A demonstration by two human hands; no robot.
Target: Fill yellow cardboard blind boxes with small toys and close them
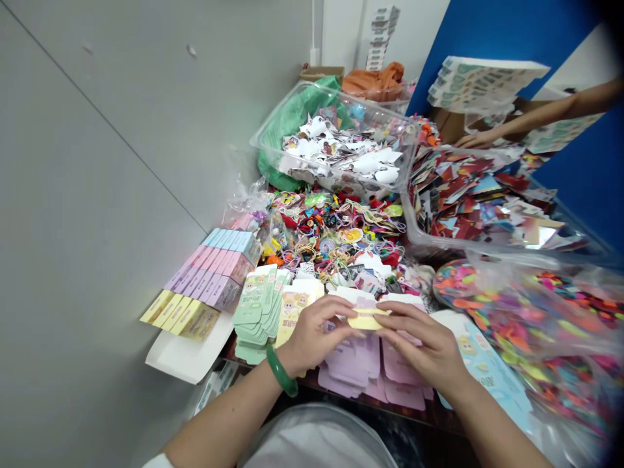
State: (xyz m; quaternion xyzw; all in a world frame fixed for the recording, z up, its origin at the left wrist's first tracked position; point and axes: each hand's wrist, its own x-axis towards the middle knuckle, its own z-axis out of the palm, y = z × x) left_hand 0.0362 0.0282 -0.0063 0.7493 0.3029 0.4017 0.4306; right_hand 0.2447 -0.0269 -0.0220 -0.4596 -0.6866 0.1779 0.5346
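Between both hands is a small yellow box (366, 320), held above the flat purple cartons (348, 364). My left hand (319, 328), with a green bangle at the wrist, pinches its left end. On its right end are the thumb and fingers of my right hand (424, 338). Flat yellow cartons (295, 305) and a fanned pile of green cartons (260, 305) lie left of the hands. Light blue cartons (492, 370) lie to the right of my right hand. Which face of the held box is turned to me, I cannot tell.
Filled boxes (209, 273) stand in coloured rows at the left by the wall. Small trinkets (336, 234) heap up behind the cartons. Clear bins (331, 146) of cut pieces stand at the back. Bagged colourful bits (531, 312) lie right. Another person's arm (550, 117) reaches in.
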